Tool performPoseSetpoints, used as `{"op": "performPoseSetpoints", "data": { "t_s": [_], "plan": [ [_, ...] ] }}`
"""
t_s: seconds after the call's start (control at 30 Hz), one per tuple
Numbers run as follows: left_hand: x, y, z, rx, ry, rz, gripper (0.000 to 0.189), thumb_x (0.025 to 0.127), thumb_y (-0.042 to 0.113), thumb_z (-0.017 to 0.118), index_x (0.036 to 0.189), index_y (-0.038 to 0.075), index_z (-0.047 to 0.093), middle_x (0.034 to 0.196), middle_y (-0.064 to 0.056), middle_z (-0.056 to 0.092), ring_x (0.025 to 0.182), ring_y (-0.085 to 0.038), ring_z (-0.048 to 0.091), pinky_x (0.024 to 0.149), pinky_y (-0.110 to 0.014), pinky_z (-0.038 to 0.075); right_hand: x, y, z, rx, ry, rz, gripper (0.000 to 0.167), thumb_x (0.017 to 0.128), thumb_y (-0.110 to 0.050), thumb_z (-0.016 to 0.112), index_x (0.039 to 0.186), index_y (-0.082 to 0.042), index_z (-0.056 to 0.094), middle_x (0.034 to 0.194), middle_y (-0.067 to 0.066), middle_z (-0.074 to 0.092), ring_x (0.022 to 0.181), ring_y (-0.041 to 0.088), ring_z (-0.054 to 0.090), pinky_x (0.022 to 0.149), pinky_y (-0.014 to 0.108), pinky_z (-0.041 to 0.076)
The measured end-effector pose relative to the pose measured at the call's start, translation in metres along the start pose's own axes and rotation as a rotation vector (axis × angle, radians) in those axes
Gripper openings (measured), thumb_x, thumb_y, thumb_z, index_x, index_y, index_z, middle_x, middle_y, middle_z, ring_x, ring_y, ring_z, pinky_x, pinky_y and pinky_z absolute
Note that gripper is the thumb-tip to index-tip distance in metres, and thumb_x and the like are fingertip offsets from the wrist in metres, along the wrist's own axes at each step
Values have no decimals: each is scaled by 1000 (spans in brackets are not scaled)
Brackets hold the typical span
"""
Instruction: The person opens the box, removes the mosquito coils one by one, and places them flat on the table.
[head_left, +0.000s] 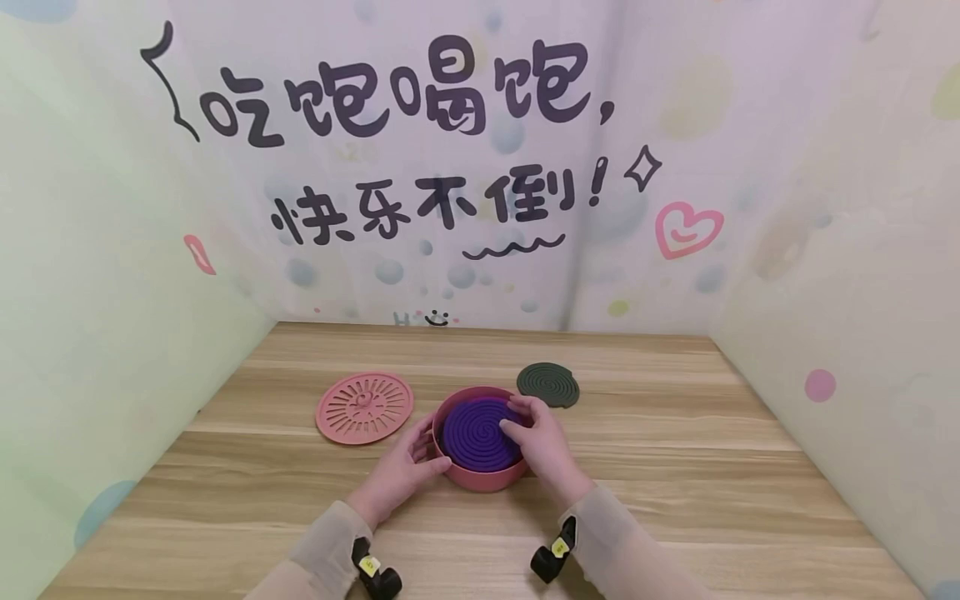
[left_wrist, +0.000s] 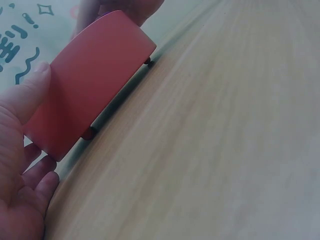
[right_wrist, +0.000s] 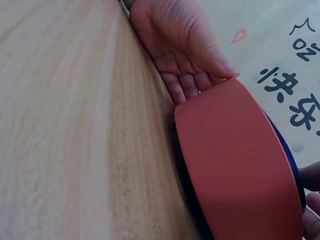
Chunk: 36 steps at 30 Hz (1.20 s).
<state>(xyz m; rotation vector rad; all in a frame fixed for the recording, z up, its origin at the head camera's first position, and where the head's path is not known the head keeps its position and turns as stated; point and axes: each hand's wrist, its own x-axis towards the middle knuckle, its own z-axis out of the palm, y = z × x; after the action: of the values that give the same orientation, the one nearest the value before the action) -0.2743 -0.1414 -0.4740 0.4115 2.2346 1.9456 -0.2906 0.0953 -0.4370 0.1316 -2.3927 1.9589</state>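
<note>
A round pink mosquito coil box, without its lid on, stands on small feet on the wooden table. Inside its rim lies a purple spiral mosquito coil, tilted slightly. My left hand holds the box by its left side, thumb near the front rim and fingers round the far side. With thumb on top and fingers at the far right edge, my right hand pinches the coil. In the right wrist view the coil's dark edge shows just above the box wall.
A pink slotted lid lies flat to the left of the box. Behind the box on the right is a dark green spiral coil. Fabric walls with printed writing enclose the table at the back and sides.
</note>
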Motion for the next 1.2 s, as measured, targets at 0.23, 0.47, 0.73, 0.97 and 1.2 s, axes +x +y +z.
{"op": "performPoseSetpoints", "data": {
  "t_s": [0.23, 0.47, 0.73, 0.97, 1.2],
  "plan": [
    [0, 0, 0, -4, 10, -6, 81, 85, 21, 75, 151, 9, 28, 148, -19, 37, 134, -35, 39, 109, -45, 36, -1, -4, 1, 10, 17, -19, 45, 90, -6, 65, 132, -1, 49, 131, 14, 55, 127, 30, 45, 108, 49, 36],
    [0, 0, 0, -3, 15, -11, 81, 85, 21, 75, 151, 8, 29, 148, -19, 38, 134, -35, 39, 109, -45, 36, 0, -8, 2, 0, 23, -45, 46, 87, -2, 66, 130, -3, 50, 129, 11, 56, 120, 28, 50, 104, 47, 42],
    [0, 0, 0, -15, 5, -4, 81, 85, 19, 74, 151, 8, 28, 148, -19, 37, 134, -35, 39, 109, -45, 36, 2, -11, -1, 38, -3, 2, 50, 87, 2, 66, 133, 0, 46, 132, 16, 53, 118, 29, 51, 99, 43, 46],
    [0, 0, 0, -20, 3, -6, 81, 86, 19, 74, 151, 7, 27, 148, -20, 37, 134, -34, 39, 109, -44, 37, 4, -13, -1, 96, 8, 56, 52, 86, 5, 66, 133, 1, 46, 133, 17, 52, 118, 29, 52, 98, 40, 48],
    [0, 1, 0, -14, 6, -9, 81, 85, 20, 75, 151, 8, 28, 148, -19, 38, 134, -35, 40, 108, -45, 37, 3, -15, -1, 109, 6, 116, 52, 86, 2, 66, 135, 3, 50, 135, 19, 53, 116, 28, 56, 96, 39, 50]
  ]
}}
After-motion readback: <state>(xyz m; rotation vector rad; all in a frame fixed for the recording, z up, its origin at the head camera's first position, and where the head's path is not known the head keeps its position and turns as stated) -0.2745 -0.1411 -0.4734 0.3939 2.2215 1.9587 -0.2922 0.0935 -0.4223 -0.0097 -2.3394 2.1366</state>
